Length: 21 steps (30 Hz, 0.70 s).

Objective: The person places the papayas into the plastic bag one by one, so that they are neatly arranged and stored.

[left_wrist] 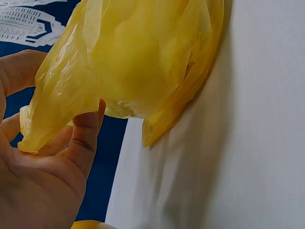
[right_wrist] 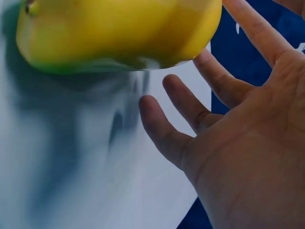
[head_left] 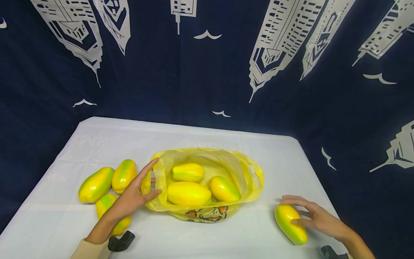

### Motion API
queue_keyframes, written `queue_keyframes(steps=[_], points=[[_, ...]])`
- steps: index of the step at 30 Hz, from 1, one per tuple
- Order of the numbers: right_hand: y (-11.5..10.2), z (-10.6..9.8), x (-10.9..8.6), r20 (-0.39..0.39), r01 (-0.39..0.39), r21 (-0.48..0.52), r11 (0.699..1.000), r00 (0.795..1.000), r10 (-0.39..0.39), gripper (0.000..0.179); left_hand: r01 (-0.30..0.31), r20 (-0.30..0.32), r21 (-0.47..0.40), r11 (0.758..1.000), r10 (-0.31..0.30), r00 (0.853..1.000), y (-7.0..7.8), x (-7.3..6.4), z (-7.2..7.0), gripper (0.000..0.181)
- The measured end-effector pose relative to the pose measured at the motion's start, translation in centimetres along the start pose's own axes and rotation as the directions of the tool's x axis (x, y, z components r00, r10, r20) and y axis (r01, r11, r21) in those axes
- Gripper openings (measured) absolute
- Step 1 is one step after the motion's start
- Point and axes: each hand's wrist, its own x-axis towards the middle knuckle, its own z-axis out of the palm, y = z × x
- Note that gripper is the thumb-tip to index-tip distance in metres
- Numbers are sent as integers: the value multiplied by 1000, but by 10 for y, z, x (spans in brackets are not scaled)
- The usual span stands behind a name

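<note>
A yellow plastic bag (head_left: 207, 214) stands with its mouth wide, holding three yellow-green mangoes, one of them a long mango (head_left: 189, 193) at the front. My left hand (head_left: 130, 198) holds the bag's left handle side, thumb and index finger spread along the rim. Thin plastic passes between the fingers of the left hand (left_wrist: 52, 167) in the left wrist view. Off to the right, my right hand (head_left: 323, 219) reaches round a single mango (head_left: 291, 225), thumb at its side. In the right wrist view, the fingers of that hand (right_wrist: 248, 133) are spread beside the mango (right_wrist: 119, 33).
Left of the bag lie three more mangoes: one mango (head_left: 97, 184) farthest left, another mango (head_left: 124, 176) behind, and a third mango (head_left: 121, 225) partly hidden by my left forearm. A white cloth covers the table (head_left: 226, 241). Behind it hangs a dark blue printed curtain (head_left: 155, 72).
</note>
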Motion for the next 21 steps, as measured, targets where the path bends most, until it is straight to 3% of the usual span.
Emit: queue_keyframes(steps=[6,16,21], points=[[3,0,-2,37,8,19,1000,999,-9,55,-6,-1,7,1000,6,1000,0,0,0,92],[3,2,-2,71,-94,46,994,993,91,59,-19,-4,35,999,19,1000,-1,1,0,93],[4,1,-4,92,-84,52,995,993,79,57,-13,-2,20,1000,13,1000,-1,1,0,92]])
